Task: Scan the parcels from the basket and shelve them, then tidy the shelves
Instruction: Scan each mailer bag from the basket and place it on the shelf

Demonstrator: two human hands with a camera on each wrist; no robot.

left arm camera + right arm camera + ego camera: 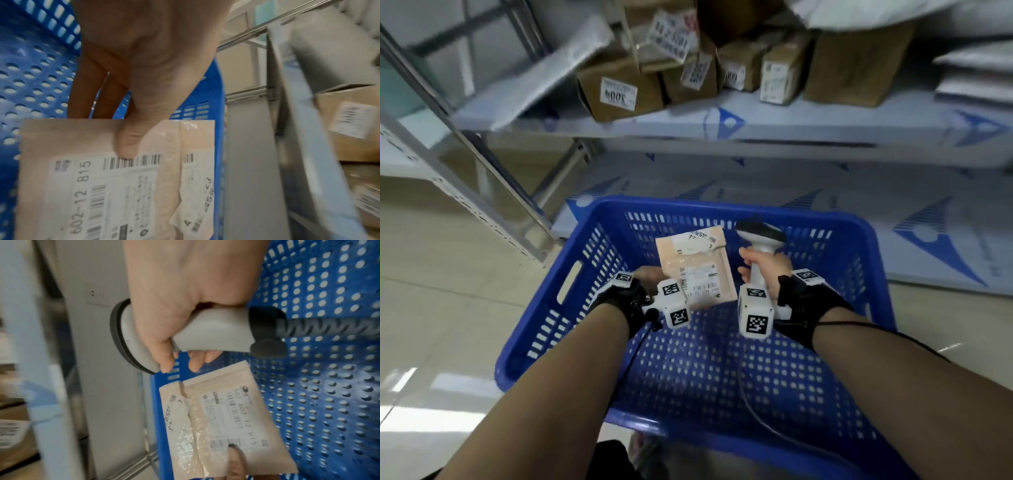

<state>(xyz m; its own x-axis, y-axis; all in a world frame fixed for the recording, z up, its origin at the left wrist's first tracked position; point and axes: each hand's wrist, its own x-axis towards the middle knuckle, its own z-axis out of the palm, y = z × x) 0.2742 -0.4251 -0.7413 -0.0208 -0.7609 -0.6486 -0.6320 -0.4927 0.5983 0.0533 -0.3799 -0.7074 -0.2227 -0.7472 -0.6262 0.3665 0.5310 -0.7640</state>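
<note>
My left fingers and thumb are pinching the parcel over the basket, label up. My right fingers are clamping the scanner just right of it, its head pointing past the parcel's far end.

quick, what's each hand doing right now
Left hand: pinching the pink parcel, thumb on its label.
Right hand: gripping the barcode scanner by its handle.
</note>
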